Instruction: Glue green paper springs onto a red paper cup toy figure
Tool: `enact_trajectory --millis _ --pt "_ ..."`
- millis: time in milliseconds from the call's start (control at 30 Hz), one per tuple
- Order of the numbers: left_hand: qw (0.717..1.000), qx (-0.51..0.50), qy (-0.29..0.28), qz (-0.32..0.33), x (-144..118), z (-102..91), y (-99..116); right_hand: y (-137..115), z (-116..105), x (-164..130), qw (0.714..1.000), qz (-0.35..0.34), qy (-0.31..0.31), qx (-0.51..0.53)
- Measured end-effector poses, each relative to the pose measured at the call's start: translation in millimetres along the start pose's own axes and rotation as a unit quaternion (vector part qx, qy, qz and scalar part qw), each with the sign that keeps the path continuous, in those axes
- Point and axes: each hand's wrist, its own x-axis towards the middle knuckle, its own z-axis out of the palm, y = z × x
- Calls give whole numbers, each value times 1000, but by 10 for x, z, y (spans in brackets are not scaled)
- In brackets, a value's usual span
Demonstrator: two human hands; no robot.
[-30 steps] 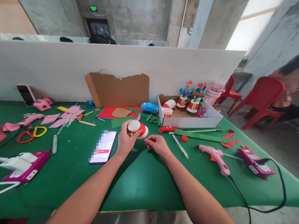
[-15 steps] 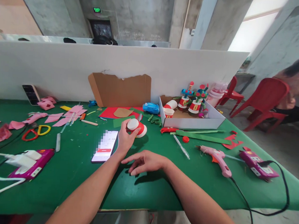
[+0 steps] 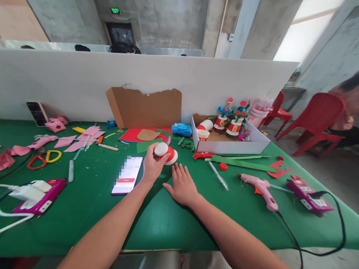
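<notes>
Paper cup (image 3: 172,154), red and white, tilts in the grasp of the left hand (image 3: 153,165) above the green surface (image 3: 160,225), near a smartphone (image 3: 127,175); a light, even grip would likely best spare its wall from dents. The left thumb lies across the side; the right hand (image 3: 183,185), fingers spread, extends palm-down just beside the cup, gripping nothing visible.

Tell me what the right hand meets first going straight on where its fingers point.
Probably the cup in the left hand, though depth is unclear; the right hand might pass beneath.
</notes>
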Motion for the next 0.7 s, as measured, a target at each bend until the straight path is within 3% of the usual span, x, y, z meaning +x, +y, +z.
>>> enact_trajectory --millis 167,200,267,300,333,467,600,700 --pt "1000 -7 -3 -6 7 18 -28 -366 -171 -397 990 -97 -89 49" --pt "1000 -6 -4 -5 7 22 -41 -410 -229 -469 977 -162 -114 82" --pt "1000 -3 -8 -3 3 28 -67 -469 -326 -565 911 -331 -183 164" --pt "1000 -1 -10 -1 0 32 -78 -489 -351 -587 885 -373 -202 191" --pt "1000 1 -11 0 -3 35 -87 -509 -353 -597 881 -378 -204 200" --pt "1000 8 -18 4 -12 46 -97 -706 -133 -673 969 -194 -115 106" --pt "999 -2 -33 -4 -7 49 -103 -1001 80 -850 935 -304 -125 130" --pt "999 -11 -28 -15 -8 56 -106 -917 -50 -812 893 -358 -161 218"
